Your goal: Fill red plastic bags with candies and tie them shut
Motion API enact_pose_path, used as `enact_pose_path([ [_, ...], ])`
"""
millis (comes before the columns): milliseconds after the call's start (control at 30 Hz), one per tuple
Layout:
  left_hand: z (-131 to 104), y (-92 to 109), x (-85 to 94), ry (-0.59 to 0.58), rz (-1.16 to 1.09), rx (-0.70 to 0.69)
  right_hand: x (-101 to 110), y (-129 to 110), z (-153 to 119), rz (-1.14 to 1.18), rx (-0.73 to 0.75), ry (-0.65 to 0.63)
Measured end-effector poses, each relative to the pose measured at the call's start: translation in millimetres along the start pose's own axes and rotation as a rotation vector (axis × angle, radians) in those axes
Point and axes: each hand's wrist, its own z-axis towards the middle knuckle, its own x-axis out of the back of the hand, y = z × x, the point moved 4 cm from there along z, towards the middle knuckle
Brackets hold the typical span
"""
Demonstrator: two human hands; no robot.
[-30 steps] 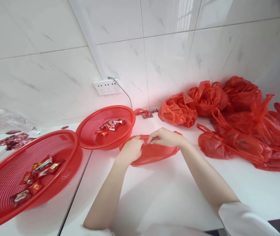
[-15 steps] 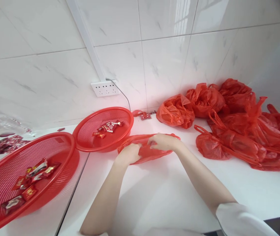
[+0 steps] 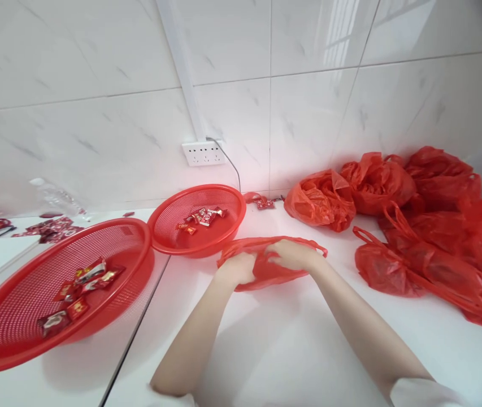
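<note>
A thin red plastic bag (image 3: 274,280) lies on the white tabletop in front of me, its mouth spread toward me. My left hand (image 3: 239,268) reaches into the bag's left side, fingers loosely stretched and partly blurred. Over the right part of the mouth, my right hand (image 3: 290,254) dips in with its fingers curved and apart. I see nothing held in either hand. What lies deep in the bag is hidden. Left of the bag, a small red mesh basket (image 3: 200,247) holds several wrapped sweets (image 3: 204,217).
A larger red basket (image 3: 109,316) with several wrapped sweets (image 3: 92,277) stands at left. Filled red bags (image 3: 431,249) are heaped at right. Along the tiled wall are loose packets (image 3: 265,203), a clear plastic bottle (image 3: 56,196) and a socket strip (image 3: 204,153) with a cable.
My view has shifted left, so everything appears further right. My left hand has moved deeper into the bag; my right hand stays at the mouth.
</note>
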Motion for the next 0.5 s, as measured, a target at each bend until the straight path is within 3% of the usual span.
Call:
enact_pose_path([
  [300, 7, -7, -3.3, -0.081, -0.014, -0.08, -11, 18, 20, -0.109, -0.176, 0.053],
  [500, 13, -45, 0.8, -0.209, -0.104, -0.133, -14, 40, 15, -0.061, -0.22, -0.116],
])
